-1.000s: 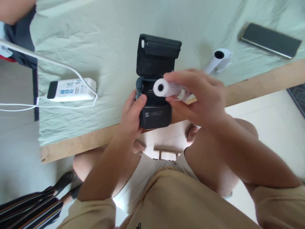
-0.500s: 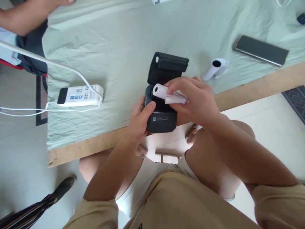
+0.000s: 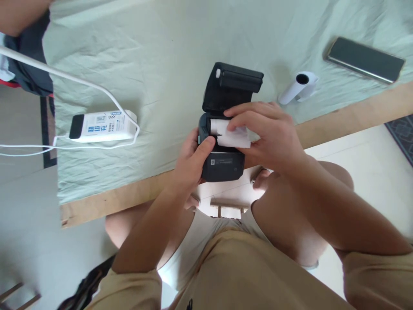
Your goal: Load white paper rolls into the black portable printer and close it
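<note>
A small black thermal printer (image 3: pixel 223 167) has its lid (image 3: pixel 234 88) swung up and back, a dark roller along the lid's edge. My left hand (image 3: pixel 193 157) grips its left side, thumb over the rim of the compartment. In that compartment lies a white paper roll (image 3: pixel 222 127), its loose torn end lying toward the front right. My right hand (image 3: pixel 264 129) has its fingertips on the roll and its thumb side by the paper's right edge. A second paper roll (image 3: pixel 292 89), with a dark core, sits on the cloth to the right.
Green cloth (image 3: pixel 161 77) covers the table, with a bare wooden front edge (image 3: pixel 119 193). At left is a white power strip-like charger (image 3: pixel 105 126) with white cables. A dark phone (image 3: pixel 364 59) lies at right. Another person's arm (image 3: pixel 22 15) shows at upper left.
My right hand has lowered the paper roll into the printer's compartment; before, it was held tilted above the opening. My left hand keeps its grip. The view has shifted slightly.
</note>
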`<state>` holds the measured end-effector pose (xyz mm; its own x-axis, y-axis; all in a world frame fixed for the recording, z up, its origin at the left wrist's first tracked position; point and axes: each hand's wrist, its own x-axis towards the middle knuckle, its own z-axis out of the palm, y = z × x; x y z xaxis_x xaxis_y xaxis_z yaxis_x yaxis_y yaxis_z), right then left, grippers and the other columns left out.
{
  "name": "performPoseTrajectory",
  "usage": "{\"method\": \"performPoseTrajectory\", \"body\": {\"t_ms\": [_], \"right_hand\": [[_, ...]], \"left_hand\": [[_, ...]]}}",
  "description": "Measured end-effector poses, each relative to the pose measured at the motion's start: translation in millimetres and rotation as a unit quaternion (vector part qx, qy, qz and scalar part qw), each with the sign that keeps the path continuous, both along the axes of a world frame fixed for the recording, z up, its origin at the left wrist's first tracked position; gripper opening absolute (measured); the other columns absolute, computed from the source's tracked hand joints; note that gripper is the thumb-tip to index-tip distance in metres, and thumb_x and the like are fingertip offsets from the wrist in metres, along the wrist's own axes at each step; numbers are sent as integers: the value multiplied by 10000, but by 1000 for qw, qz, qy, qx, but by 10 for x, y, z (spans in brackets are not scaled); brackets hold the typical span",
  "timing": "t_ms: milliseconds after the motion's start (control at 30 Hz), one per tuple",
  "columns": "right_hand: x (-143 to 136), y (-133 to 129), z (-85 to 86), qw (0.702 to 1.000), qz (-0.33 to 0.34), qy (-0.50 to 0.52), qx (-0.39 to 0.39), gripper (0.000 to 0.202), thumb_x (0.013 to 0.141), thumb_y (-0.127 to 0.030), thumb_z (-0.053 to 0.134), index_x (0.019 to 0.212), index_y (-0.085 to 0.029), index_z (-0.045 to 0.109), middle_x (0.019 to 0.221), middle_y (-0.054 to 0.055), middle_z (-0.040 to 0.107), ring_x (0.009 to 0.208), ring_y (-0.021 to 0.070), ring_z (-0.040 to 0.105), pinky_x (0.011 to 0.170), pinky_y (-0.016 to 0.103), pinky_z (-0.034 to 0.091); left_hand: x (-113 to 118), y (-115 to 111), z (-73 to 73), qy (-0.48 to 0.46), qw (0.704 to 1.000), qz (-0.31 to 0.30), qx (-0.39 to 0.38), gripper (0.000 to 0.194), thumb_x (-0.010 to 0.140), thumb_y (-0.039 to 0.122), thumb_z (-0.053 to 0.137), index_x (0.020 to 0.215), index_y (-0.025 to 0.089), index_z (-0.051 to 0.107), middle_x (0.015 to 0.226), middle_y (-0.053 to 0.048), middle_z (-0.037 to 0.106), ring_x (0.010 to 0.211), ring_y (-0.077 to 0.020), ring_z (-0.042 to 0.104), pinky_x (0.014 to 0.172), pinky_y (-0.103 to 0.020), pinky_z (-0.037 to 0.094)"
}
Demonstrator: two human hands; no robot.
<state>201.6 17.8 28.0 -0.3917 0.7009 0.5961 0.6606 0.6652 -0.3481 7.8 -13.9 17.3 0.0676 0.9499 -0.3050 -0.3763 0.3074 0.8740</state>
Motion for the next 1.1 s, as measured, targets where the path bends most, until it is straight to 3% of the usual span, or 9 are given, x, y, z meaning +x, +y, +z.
{"method": "performPoseTrajectory", "body": {"t_ms": [233, 400, 533, 633, 733, 767, 867, 1000, 1100], "right_hand": [[24, -19, -30, 1000, -2, 29, -6, 84, 928, -197, 682, 948, -278, 697, 925, -7, 848, 892, 245, 796, 765, 421, 492], [-20, -50, 10, 998, 4, 54, 12, 130, 913, -141, 698, 882, -266, 683, 914, -23, 841, 886, 231, 782, 753, 402, 475], [-52, -140, 55, 998, 35, 48, 22, 110, 935, -168, 660, 903, -273, 661, 919, -22, 827, 865, 222, 769, 741, 399, 482], [-60, -229, 39, 997, 74, 19, 2, 129, 914, -148, 620, 943, -272, 644, 927, -20, 815, 886, 218, 764, 752, 404, 474], [-45, -304, 32, 995, 101, 6, -14, 24, 1012, -296, 647, 998, -278, 640, 1002, 1, 821, 942, 230, 772, 771, 423, 479], [-29, -317, 36, 994, 109, 20, -10, 77, 1036, -357, 655, 1017, -284, 637, 1015, 6, 820, 949, 235, 775, 774, 431, 489], [58, -297, 33, 993, 81, 86, 22, 66, 1035, -341, 655, 1084, -316, 619, 1030, 11, 794, 967, 235, 772, 834, 444, 556], [206, -133, -122, 991, -49, 125, 5, 382, 980, -350, 604, 1357, -362, 543, 1427, 100, 689, 1297, 314, 708, 951, 513, 605], [239, 1, -289, 988, -44, 138, -55, 650, 962, -463, 574, 1567, -356, 363, 1676, 138, 529, 1433, 344, 648, 1028, 555, 600]], "left_hand": [[11, 3, 68, 15, 1000, 1, -11, 280, 900, 417, 876, 1046, 209, 759, 855, 2, 739, 701, -129, 689, 608, -219, 583], [16, 18, 64, -3, 1000, -5, 8, 255, 906, 415, 876, 1010, 204, 777, 881, 0, 759, 763, -131, 705, 653, -217, 599], [14, 18, 19, -18, 999, 7, 34, 365, 888, 531, 884, 1019, 209, 772, 919, -8, 752, 822, -143, 698, 719, -239, 606], [-17, 3, -25, -36, 998, 4, 53, 556, 808, 530, 958, 1223, 258, 708, 1071, -4, 765, 947, -166, 729, 805, -259, 620], [-61, -19, -40, -13, 998, -34, 60, 801, 751, 351, 1001, 1431, 311, 579, 1229, -15, 769, 1093, -210, 768, 910, -293, 640], [-71, -26, -35, 13, 998, -36, 49, 842, 749, 315, 989, 1477, 307, 565, 1292, -37, 763, 1187, -248, 764, 974, -323, 639], [-82, -35, -8, 61, 997, -35, 38, 911, 729, 303, 974, 1536, 289, 552, 1398, -93, 740, 1270, -322, 756, 1001, -370, 648], [-78, -31, 6, 77, 996, -33, 37, 910, 735, 308, 970, 1543, 302, 551, 1386, -104, 748, 1198, -333, 779, 944, -382, 668], [-77, -40, 23, 92, 993, -46, 55, 907, 731, 326, 984, 1531, 302, 556, 1395, -101, 748, 1238, -340, 766, 982, -383, 661]]}}
